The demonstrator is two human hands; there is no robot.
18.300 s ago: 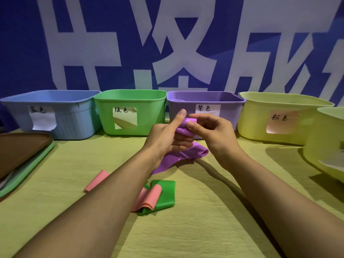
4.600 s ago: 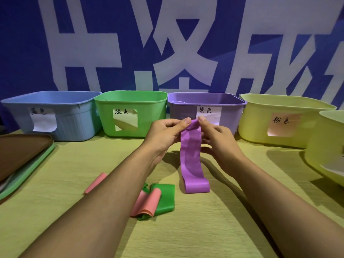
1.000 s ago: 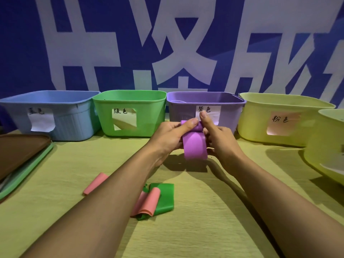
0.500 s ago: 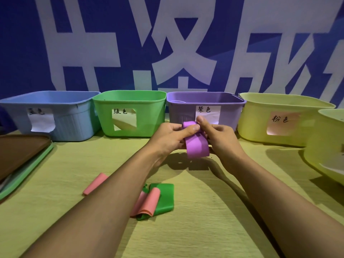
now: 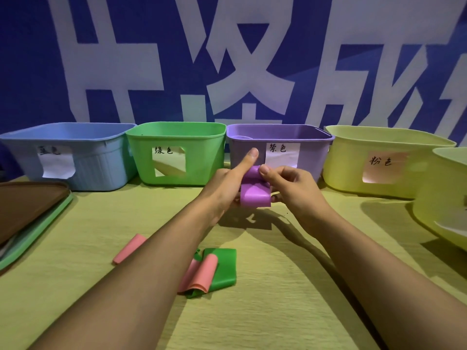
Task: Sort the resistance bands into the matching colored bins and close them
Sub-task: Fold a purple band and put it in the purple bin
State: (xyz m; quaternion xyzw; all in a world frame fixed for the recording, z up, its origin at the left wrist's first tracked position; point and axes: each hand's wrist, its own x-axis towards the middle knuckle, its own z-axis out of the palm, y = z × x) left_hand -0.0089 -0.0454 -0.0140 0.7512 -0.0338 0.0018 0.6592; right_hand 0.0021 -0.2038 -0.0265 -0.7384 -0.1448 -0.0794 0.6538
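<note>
Since the frame half a second earlier, the left thumb has lifted off the purple band (image 5: 254, 192) and now points straight up, and the roll looks a little tighter.

Both hands hold the band above the table (image 5: 290, 286), just in front of the purple bin (image 5: 310, 157). The left hand (image 5: 227, 188) cups the roll from the left, its fingers curled behind it. The right hand (image 5: 290, 184) pinches the band's top edge, the fingertip visible pressing on the upper fold. The band is folded over itself into a short, loose roll.

All bins stand open in a row: blue bin (image 5: 101, 160), green bin (image 5: 202, 157), purple bin, and a pale yellow bin (image 5: 353, 168) with a pink label. Something pale already lies in the purple bin. A green band (image 5: 225, 271) and two pink bands, one (image 5: 203, 275) on the green and one (image 5: 129, 248) to its left, remain on the table. Lids (image 5: 25, 210) are stacked at far left.

To finish this step well, the person would likely bring the thumb back down to trap the roll, so it does not spring open, then carry it over the purple bin's near rim and release it low inside.
</note>
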